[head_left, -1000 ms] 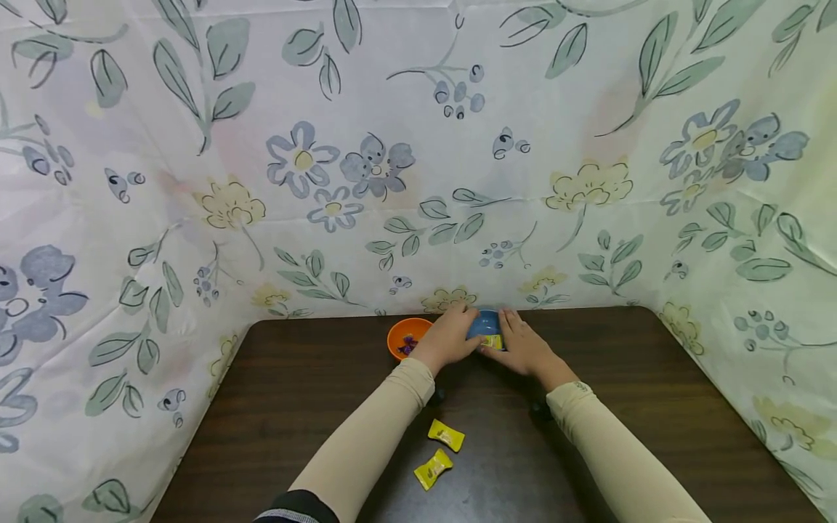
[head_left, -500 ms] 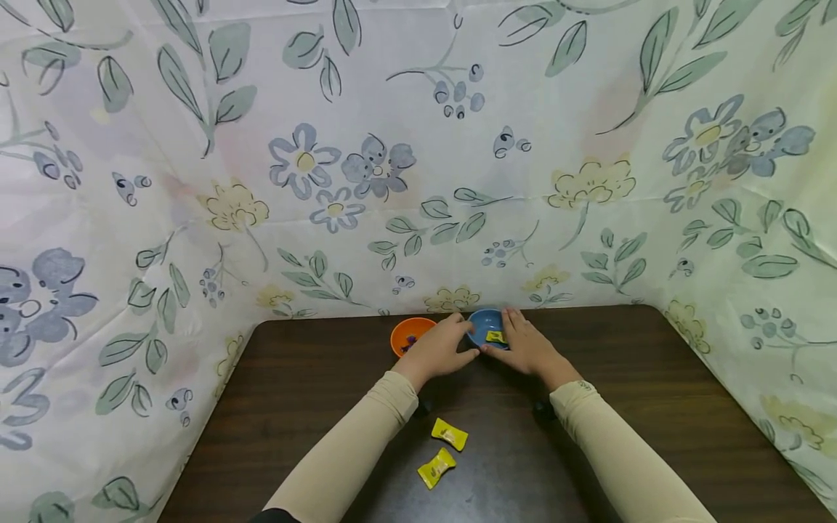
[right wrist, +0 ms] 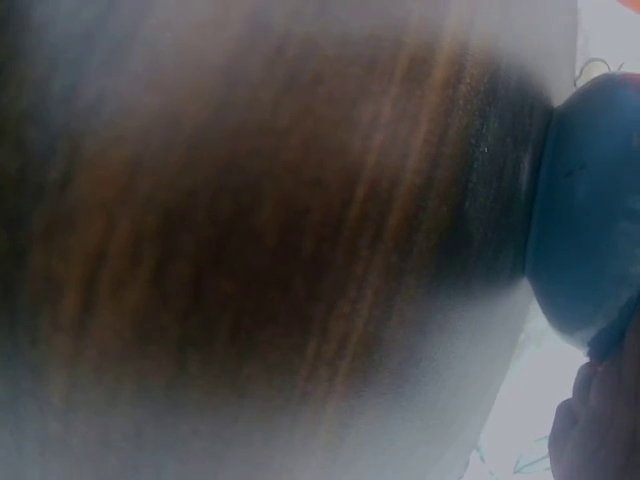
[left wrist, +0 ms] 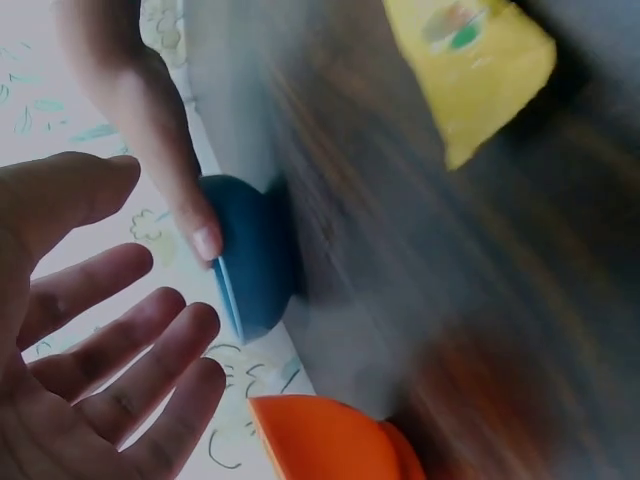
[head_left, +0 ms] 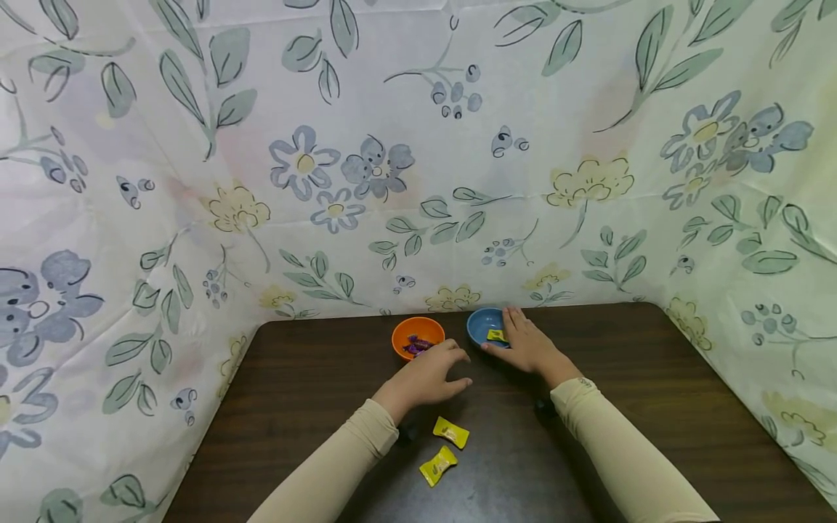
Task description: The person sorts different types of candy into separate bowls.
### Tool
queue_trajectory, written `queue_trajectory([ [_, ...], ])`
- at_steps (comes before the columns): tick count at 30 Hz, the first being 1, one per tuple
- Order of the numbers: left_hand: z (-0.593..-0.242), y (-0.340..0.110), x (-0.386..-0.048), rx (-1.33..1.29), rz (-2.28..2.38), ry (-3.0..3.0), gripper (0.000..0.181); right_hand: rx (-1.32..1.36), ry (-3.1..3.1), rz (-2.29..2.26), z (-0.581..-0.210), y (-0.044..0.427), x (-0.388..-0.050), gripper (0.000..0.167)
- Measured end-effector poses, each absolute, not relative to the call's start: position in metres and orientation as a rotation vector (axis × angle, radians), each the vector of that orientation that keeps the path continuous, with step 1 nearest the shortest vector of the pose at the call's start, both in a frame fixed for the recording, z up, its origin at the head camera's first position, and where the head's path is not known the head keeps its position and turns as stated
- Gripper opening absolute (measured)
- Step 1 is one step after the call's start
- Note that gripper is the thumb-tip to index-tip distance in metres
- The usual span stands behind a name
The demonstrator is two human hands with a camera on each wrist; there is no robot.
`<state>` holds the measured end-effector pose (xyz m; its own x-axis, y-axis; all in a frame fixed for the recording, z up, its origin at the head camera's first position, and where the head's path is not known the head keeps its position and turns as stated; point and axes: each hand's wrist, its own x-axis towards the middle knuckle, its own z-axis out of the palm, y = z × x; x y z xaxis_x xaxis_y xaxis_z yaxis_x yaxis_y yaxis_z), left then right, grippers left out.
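In the head view my right hand (head_left: pixel 531 347) rests against the right side of a small blue bowl (head_left: pixel 481 321), fingers straight and thumb along its front rim. A yellow-wrapped candy (head_left: pixel 496 335) lies inside that bowl. My left hand (head_left: pixel 425 376) hovers in front of an orange bowl (head_left: pixel 399 340), fingers loosely bent and holding nothing. Purple-wrapped candies (head_left: pixel 415 343) sit in the orange bowl, partly hidden by the left hand. In the left wrist view, the spread left fingers (left wrist: pixel 140 385) are apart from the blue bowl (left wrist: pixel 255 260).
Two yellow-wrapped candies, one (head_left: pixel 451 432) just behind the other (head_left: pixel 438 465), lie nearer on the dark wooden table (head_left: pixel 314 407). Floral cloth (head_left: pixel 418 160) hangs behind the table and along both sides.
My left hand has let go of the blue bowl and drawn back toward me and to the left, uncovering more of the orange bowl. The right hand stays at the blue bowl.
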<state>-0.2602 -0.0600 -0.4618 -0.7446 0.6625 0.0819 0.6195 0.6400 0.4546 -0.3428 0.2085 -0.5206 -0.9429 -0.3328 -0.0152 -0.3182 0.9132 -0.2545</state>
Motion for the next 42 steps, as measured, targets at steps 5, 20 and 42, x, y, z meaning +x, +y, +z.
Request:
queue_trajectory([
  [5,-0.467,-0.068,-0.246,1.082,0.684,2.720,0.038,-0.512,3.016,-0.401,-0.521,0.209,-0.342,0.113],
  [20,-0.486,-0.096,-0.225,1.028,0.626,2.638,0.034,-0.513,3.005,-0.416,-0.520,0.208,-0.342,0.113],
  [42,-0.495,-0.095,-0.215,1.102,0.562,2.599,0.042,-0.502,3.007,-0.438,-0.520,0.209,-0.341,0.112],
])
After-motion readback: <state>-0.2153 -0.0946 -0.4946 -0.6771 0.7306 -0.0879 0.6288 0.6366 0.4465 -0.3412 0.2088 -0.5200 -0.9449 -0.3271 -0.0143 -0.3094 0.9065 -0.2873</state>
